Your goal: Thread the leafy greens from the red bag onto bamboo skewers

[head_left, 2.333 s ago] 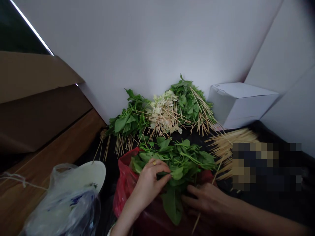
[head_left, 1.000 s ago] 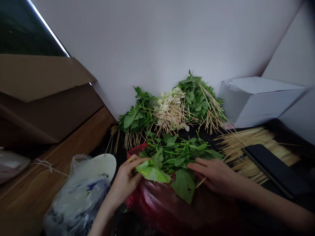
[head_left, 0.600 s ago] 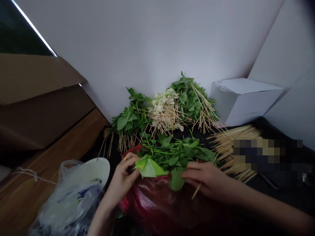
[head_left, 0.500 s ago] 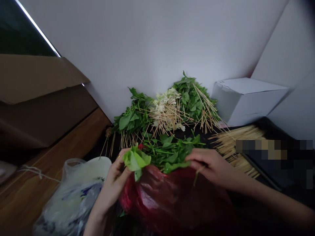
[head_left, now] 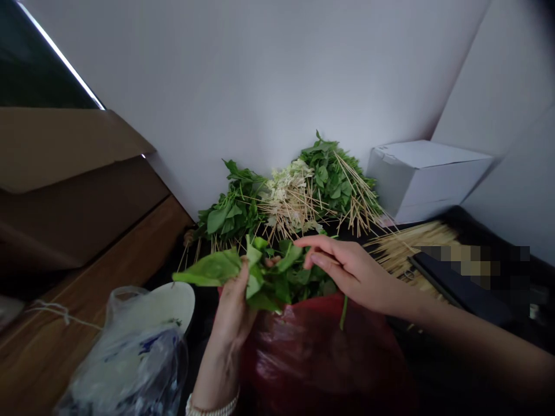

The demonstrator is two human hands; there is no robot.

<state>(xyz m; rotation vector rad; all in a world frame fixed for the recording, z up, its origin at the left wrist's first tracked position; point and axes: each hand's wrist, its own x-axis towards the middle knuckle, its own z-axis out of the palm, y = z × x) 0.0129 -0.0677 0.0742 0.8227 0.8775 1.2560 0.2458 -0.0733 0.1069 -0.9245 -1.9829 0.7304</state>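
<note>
My left hand (head_left: 237,297) is closed around leafy greens, with one broad leaf (head_left: 210,267) poking out to the left and more leaves fanning towards the centre. A bracelet circles that wrist. Close by on the right, my right hand (head_left: 340,268) stretches its index finger towards the leaves, its thumb pressed against the other fingers. A green stem (head_left: 344,315) hangs just below this hand and appears to be held in it; the inside of the grip is hidden. Below both hands stands a red plastic bag (head_left: 312,346) with loose greens (head_left: 303,277) at its mouth.
Skewered greens (head_left: 234,211), pale skewered vegetables (head_left: 290,190) and another green bundle (head_left: 336,173) lie against the wall. Bare bamboo skewers (head_left: 416,242) and a white box (head_left: 427,179) are at right. At left are a white bowl (head_left: 182,300), clear plastic bag (head_left: 117,358) and cardboard box (head_left: 78,202).
My left hand has moved right and now holds a larger bunch of leaves over the bag. My right hand has shifted slightly up and left, its index finger now stretched out.
</note>
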